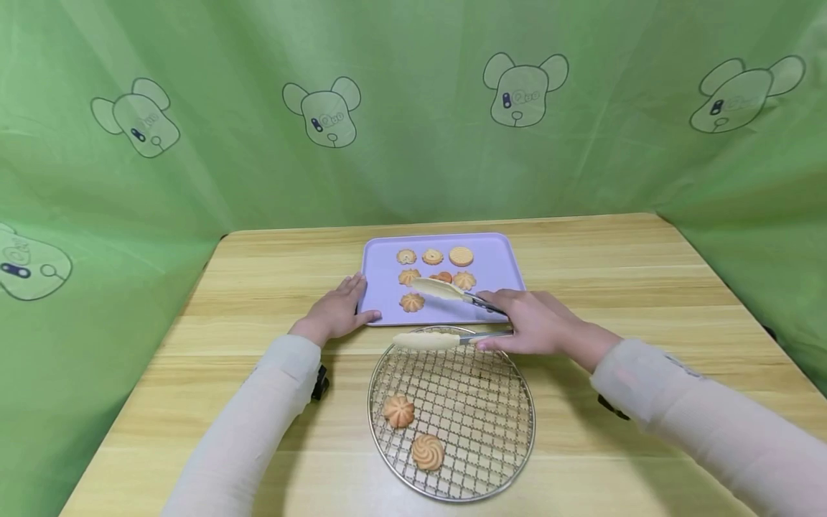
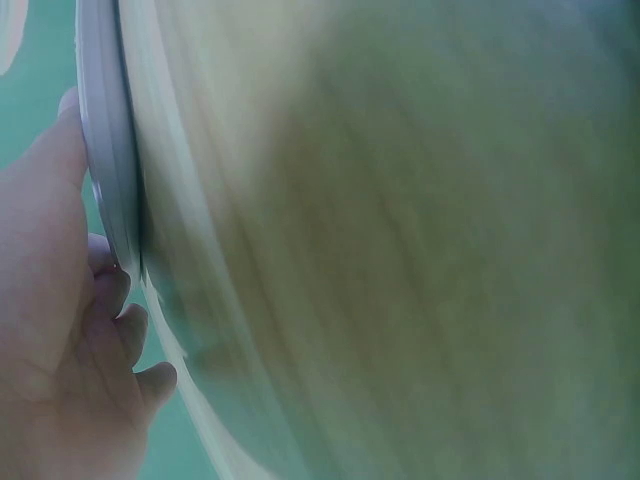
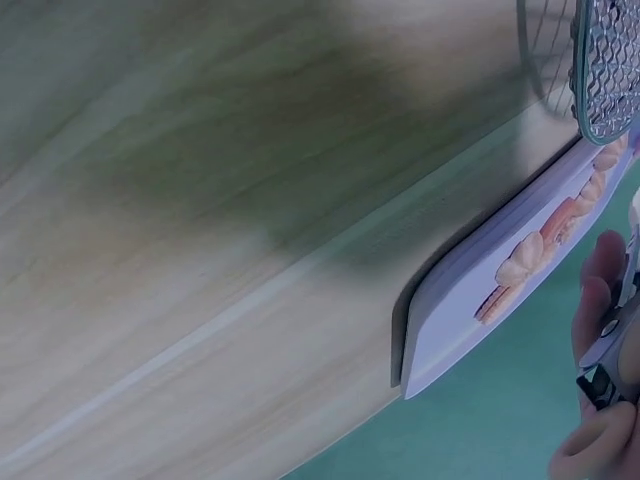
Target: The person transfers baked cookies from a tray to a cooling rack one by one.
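My right hand (image 1: pixel 536 321) holds a pair of tongs (image 1: pixel 436 289) with cream tips and metal arms. The tips are spread apart with nothing between them, above the tray's front edge and the far rim of the wire rack. My left hand (image 1: pixel 336 309) rests at the left edge of the lavender tray (image 1: pixel 381 280), its thumb on the front left corner. Several cookies lie on the tray in rows; the upper tong tip partly covers one reddish cookie (image 1: pixel 444 276). On the round wire rack (image 1: pixel 478 416) sit a ridged flower cookie (image 1: pixel 398 411) and a swirled cookie (image 1: pixel 428 452).
A wooden table (image 1: pixel 614 287) carries the tray at the back and the rack in front of it. Green curtain (image 1: pixel 413 179) with cartoon bear heads stands behind and on both sides. The left wrist view shows mostly blurred tabletop beside the tray's edge.
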The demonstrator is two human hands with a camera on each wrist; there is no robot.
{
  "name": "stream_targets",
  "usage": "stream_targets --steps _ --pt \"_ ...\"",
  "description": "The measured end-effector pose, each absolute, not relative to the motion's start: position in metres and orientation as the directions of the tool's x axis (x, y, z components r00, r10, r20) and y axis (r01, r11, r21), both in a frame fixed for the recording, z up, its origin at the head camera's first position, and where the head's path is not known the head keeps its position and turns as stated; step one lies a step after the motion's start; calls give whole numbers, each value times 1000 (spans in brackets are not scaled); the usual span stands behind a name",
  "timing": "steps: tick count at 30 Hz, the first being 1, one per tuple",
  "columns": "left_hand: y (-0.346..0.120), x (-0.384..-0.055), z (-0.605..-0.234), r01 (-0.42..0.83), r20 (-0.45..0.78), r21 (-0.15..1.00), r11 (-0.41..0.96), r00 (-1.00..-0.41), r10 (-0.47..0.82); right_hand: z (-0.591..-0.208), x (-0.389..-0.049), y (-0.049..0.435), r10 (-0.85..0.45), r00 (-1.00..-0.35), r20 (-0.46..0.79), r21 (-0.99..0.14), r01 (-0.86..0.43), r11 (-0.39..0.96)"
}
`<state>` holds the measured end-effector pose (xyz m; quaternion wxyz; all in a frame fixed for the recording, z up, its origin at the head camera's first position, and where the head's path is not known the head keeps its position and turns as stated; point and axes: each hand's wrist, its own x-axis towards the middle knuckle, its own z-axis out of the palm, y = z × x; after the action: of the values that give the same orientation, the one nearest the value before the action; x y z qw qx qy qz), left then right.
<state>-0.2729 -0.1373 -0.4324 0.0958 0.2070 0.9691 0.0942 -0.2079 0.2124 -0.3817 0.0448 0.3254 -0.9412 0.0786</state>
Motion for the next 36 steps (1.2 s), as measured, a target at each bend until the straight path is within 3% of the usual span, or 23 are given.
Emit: stream_targets --steps 13,36 --pt "-138 -274 -434 393 -141 215 894 -893 427 -383 -223 204 -527 -848 58 -105 -530 841" --pt "-137 -274 -433 388 -143 221 895 -895 423 -383 -237 192 -502 -865 -26 -23 -501 865"
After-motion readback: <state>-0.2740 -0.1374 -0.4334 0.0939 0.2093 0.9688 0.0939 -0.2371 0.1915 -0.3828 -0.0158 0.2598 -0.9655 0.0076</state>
